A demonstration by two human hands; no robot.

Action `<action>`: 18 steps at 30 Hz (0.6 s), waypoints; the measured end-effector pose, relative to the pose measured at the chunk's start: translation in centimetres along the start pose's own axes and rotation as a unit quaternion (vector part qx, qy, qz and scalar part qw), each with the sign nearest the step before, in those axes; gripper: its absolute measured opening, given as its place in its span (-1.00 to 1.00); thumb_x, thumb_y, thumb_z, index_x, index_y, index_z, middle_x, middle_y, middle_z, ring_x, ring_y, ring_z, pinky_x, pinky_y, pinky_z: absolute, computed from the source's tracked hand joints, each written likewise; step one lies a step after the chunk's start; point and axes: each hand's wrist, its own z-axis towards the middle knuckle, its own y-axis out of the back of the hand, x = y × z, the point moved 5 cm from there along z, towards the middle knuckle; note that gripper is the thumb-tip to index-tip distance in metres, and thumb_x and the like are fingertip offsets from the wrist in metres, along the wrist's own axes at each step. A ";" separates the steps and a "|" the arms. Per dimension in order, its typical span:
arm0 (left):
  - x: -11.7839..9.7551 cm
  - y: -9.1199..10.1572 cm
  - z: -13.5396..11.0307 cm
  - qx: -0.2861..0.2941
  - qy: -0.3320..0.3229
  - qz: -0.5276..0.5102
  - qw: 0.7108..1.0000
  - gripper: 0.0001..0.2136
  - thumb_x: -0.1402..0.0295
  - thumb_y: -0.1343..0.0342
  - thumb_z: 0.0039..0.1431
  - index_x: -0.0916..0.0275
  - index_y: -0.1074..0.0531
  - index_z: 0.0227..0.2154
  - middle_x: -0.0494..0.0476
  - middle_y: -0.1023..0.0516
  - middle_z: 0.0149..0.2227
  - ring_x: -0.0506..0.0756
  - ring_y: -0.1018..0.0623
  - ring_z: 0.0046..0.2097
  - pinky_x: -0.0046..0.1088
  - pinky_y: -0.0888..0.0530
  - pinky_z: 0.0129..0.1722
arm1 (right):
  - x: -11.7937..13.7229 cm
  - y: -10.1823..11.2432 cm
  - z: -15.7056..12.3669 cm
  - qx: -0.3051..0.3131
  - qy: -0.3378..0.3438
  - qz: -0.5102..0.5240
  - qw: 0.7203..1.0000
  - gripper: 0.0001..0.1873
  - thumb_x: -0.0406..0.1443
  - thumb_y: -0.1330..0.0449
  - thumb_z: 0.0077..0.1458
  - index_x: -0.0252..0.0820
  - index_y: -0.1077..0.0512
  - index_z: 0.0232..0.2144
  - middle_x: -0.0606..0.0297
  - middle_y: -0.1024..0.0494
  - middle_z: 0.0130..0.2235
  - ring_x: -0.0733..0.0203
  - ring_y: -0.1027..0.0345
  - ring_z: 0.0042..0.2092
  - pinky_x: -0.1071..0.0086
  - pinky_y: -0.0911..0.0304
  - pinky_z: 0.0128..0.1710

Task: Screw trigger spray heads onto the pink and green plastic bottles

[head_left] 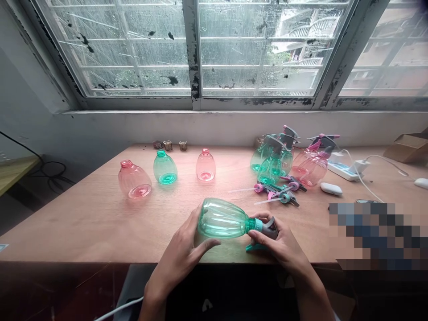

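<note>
A green spray bottle (223,218) lies sideways in the air above the table's front edge, its base to the left and its neck to the right. My left hand (185,245) cups the base; its thumb is stretched out below the bottle and its other fingers are partly hidden behind it. My right hand (279,240) closes around the grey and teal spray head (265,228), which sits at the bottle's neck. Whether the head is fully screwed on I cannot tell. Several loose pink and teal spray heads (284,196) with thin tubes lie just beyond my right hand.
Two pink open-necked bottles (134,180) and a green one (165,168) stand at the back left. Several bottles with spray heads (270,165) cluster at the back right. Beyond them are a white power strip (346,170), cables, a white mouse-like object (331,189) and a cardboard box (406,147).
</note>
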 end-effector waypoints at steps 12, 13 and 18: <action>-0.2 0.0 -0.2 -0.010 -0.002 0.005 1.000 -0.16 0.09 -0.18 0.32 -0.20 0.26 0.47 0.09 -0.15 0.48 0.22 -0.25 0.46 -0.14 -0.28 0.42 | 0.1 0.0 -0.1 0.002 -0.003 -0.006 1.000 -0.46 -0.07 -0.55 -0.05 -0.17 -0.49 -0.12 0.36 -0.56 -0.34 0.19 -0.52 -0.36 0.29 -0.62 -0.34; -0.3 0.0 -0.2 -0.005 0.000 0.011 1.000 -0.10 0.06 -0.22 0.28 -0.18 0.28 0.47 0.11 -0.14 0.49 0.23 -0.23 0.47 -0.12 -0.26 0.43 | 0.1 0.0 -0.1 -0.002 -0.002 -0.005 1.000 -0.46 -0.07 -0.56 -0.06 -0.17 -0.49 -0.13 0.36 -0.56 -0.34 0.19 -0.53 -0.37 0.29 -0.62 -0.35; -0.5 0.2 0.0 0.020 -0.001 0.007 1.000 -0.15 0.04 -0.17 0.31 0.00 0.19 0.49 0.27 -0.22 0.44 0.31 -0.23 0.46 -0.04 -0.25 0.43 | 0.0 0.1 0.1 0.019 0.001 -0.028 0.999 -0.49 -0.07 -0.55 -0.05 -0.14 -0.49 -0.14 0.37 -0.57 -0.34 0.16 -0.55 -0.34 0.28 -0.63 -0.33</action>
